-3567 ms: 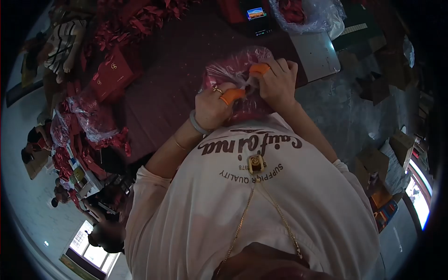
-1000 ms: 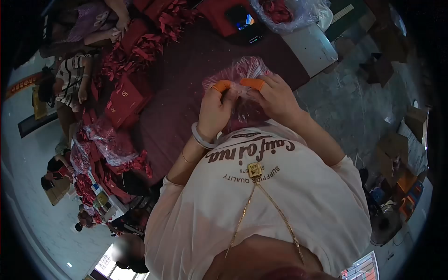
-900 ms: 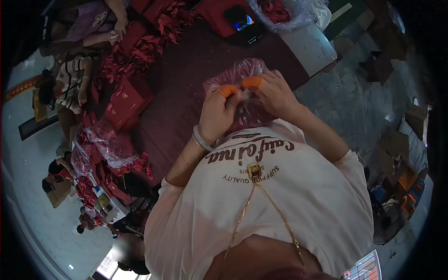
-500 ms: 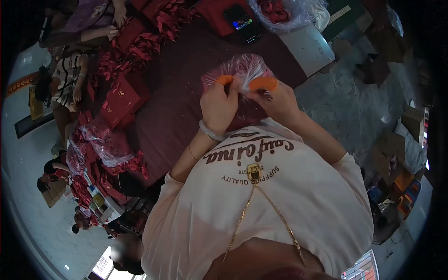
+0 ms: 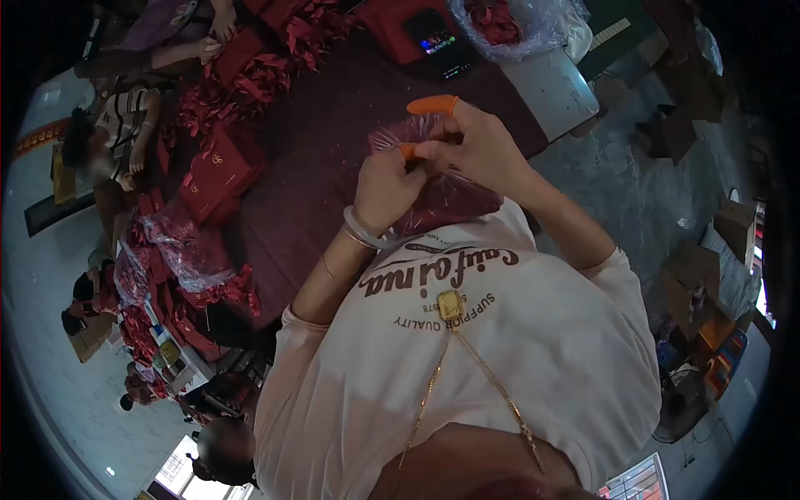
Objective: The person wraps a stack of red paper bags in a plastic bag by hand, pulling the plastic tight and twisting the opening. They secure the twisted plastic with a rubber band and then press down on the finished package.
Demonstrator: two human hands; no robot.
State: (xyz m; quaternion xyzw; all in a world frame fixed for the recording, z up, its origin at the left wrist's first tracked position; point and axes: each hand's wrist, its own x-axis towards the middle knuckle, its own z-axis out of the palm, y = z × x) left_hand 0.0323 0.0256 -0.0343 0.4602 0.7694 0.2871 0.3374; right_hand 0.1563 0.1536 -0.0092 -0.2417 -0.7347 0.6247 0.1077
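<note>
A clear plastic bag (image 5: 458,187) with something dark red inside lies on the dark red cloth close to my body. My left hand (image 5: 387,187) is closed at the bag's gathered top, with an orange finger cover on one finger. From the other side, my right hand (image 5: 483,150) pinches the same gathered plastic, close to the left fingertips. One right finger, in a long orange cover (image 5: 433,105), sticks out above the bag. The hands partly hide the bag's neck.
Red boxes (image 5: 218,171) and red ribbons (image 5: 237,96) are piled along the left. A lit phone (image 5: 437,46) lies at the back near a plastic bag of red items (image 5: 500,29). Other people sit at the left. Cardboard boxes (image 5: 692,271) stand on the floor at right.
My right hand has turned and lifted its orange-covered finger away from the plastic. The bag's flared top is pressed down and less visible. The left hand has barely moved.
</note>
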